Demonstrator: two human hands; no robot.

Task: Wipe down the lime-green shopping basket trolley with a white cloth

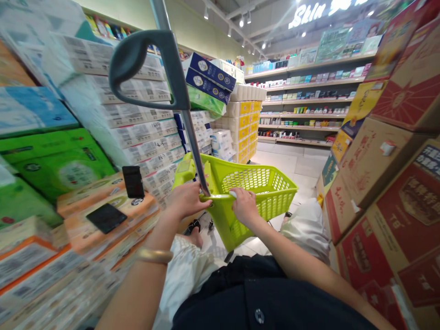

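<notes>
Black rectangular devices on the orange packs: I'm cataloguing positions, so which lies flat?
The nearer black rectangular device lies flat; the farther black device stands upright.

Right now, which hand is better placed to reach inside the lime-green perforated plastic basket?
Probably the right hand: it is at the near rim of the basket, beside the opening. The left hand is farther left, by the lower end of the slim silver metal pole.

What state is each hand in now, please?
Left hand: touching the green basket; grip cannot be told.
Right hand: curled at the basket's rim, apparently holding something small and white.
</notes>
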